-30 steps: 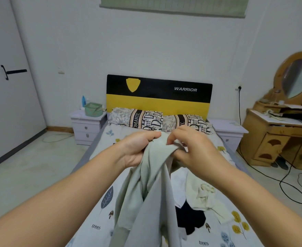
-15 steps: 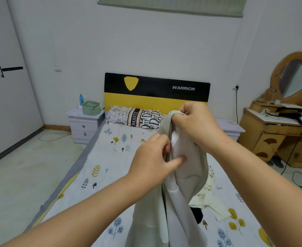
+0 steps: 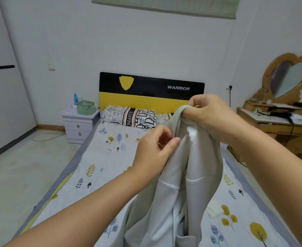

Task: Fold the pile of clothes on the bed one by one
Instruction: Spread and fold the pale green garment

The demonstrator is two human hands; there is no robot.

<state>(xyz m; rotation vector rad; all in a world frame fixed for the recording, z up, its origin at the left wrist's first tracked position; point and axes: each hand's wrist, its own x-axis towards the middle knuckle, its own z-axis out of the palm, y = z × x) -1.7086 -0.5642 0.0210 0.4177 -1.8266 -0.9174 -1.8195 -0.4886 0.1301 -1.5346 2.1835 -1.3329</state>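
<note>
Centre right of the head view: right hand [image 3: 212, 116], fingers curled over the top edge of a pale grey-green garment [image 3: 196, 175], holding it aloft above the bed [image 3: 100, 157]. Garment hangs in long folds down to the lower edge of the frame, white lining showing.

Centre of frame: left hand [image 3: 155, 150], thumb and fingers pinching at the garment's near edge, just below the right hand.

Lower right: one cream scrap of cloth [image 3: 214, 209] on the leaf-print sheet; rest of the pile hidden behind the hanging garment.

Upper centre: black and yellow headboard [image 3: 152, 90], patterned pillow [image 3: 134, 116] beneath it. Left: white nightstand [image 3: 79, 125]. Right edge: wooden worktop [image 3: 278, 120] with heart-shaped mirror [image 3: 289, 77].

Risk, judged: the left pinch looks light; if it slips, the garment would swing from one hand, bunch, and fold crooked.
</note>
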